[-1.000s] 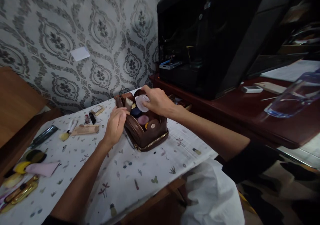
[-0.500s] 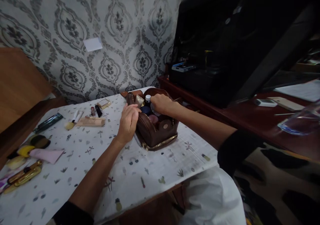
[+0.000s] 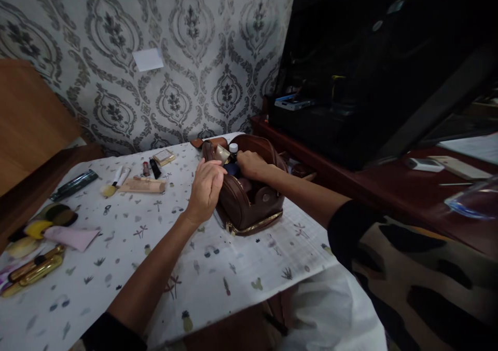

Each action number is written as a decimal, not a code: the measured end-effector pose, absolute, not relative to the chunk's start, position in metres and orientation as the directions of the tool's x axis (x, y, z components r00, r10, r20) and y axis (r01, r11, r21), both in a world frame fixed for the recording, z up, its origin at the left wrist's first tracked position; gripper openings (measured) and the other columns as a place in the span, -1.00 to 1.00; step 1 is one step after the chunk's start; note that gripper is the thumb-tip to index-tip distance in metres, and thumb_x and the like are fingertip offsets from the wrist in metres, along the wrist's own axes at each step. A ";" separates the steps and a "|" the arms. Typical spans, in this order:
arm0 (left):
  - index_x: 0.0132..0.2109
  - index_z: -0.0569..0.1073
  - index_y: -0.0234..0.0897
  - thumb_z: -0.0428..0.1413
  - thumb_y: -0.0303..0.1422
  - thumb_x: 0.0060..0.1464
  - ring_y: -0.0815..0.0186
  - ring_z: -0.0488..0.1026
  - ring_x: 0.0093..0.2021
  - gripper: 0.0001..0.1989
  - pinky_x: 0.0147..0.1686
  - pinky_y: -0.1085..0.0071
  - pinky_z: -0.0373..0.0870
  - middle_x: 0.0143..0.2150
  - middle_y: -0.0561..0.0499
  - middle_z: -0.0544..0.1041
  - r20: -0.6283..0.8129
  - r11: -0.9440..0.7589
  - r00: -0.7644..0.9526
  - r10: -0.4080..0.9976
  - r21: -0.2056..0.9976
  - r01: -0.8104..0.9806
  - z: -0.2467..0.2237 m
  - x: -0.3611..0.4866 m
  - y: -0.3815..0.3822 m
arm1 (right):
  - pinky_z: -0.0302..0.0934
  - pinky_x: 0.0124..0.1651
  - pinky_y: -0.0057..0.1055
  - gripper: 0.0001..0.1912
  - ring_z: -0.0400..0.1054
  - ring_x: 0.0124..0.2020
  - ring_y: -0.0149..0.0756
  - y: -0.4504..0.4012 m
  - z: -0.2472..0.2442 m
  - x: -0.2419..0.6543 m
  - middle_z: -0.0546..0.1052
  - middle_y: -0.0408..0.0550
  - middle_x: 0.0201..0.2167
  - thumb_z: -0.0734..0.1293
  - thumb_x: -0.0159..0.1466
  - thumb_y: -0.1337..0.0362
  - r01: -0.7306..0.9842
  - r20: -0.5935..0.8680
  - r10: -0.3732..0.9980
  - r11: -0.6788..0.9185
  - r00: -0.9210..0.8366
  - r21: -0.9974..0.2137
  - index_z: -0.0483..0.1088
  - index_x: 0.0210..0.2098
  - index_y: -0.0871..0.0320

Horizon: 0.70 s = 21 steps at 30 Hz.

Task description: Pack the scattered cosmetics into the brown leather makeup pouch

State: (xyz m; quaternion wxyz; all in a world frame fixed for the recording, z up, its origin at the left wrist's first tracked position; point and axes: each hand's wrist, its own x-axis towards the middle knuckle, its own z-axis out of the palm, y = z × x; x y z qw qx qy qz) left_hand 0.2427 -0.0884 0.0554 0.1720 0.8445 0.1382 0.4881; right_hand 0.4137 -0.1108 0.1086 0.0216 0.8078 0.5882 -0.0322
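A brown leather cosmetic bag (image 3: 249,213) with gold zips sits unzipped on the cloth-covered table. My left hand (image 3: 206,190) holds its left rim, fingers bent over the edge. Inside the bag, my right hand (image 3: 252,165) is closed with the fingers pointing down; the fingertips and whatever they grip are hidden. Close by it in the bag stand a small dark bottle with a white cap (image 3: 233,148) and a pale gold tube (image 3: 222,154). A dark blue item (image 3: 232,170) lies between the two hands.
Left of the bag lie a beige tube (image 3: 143,185), brushes (image 3: 115,182), a small compact (image 3: 164,157) and a dark green pack (image 3: 73,185). Further left are a pink tube (image 3: 72,236) and gold tubes (image 3: 37,270). A dark red desk (image 3: 373,179) borders the right side.
My right hand has sunk slightly into the bag, and the clear round thing and pink item near it are now mostly covered. My left hand keeps its hold. The view has shifted slightly.
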 end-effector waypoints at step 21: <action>-0.18 0.45 -0.19 -0.30 -0.15 0.45 0.19 0.44 0.13 -0.52 0.37 0.04 0.09 -0.18 -0.07 0.55 0.766 -0.910 0.510 0.391 0.405 0.089 0.055 0.242 -0.087 | 0.34 0.13 -0.15 -0.54 0.39 0.19 0.10 -0.107 0.131 0.413 0.34 0.41 0.22 0.16 0.41 0.38 0.954 0.069 0.954 -0.296 0.292 0.045 0.27 0.27 0.31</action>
